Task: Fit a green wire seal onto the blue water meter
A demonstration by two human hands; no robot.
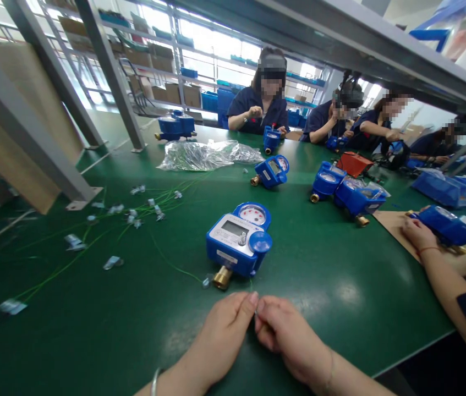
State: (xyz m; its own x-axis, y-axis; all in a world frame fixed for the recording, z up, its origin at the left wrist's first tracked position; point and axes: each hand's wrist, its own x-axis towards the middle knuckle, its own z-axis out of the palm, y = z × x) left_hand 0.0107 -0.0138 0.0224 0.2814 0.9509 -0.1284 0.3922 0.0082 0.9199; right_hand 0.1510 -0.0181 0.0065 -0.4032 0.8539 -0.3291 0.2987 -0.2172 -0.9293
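In front of me on the bench stands a blue water meter (233,242) with a small display, a round dial, a raised blue cap and a brass pipe end toward me. A thin green wire (251,284) runs from its near side down to my fingertips. My left hand (230,327) is closed, thumb and forefinger pinched at this wire. Against it, my right hand (286,335) pinches at the same spot, its other fingers curled. A tiny glint shows between the fingertips; its details are hidden. Beside the brass end lies a clear seal tag (207,282) on another green wire.
Several clear seals (113,262) with green wires are scattered at left. Behind lie a plastic bag (212,154) and more meters (272,170). A co-worker's hand (419,236) holds a meter at right, over cardboard. Metal posts (111,71) stand at left; other people sit across.
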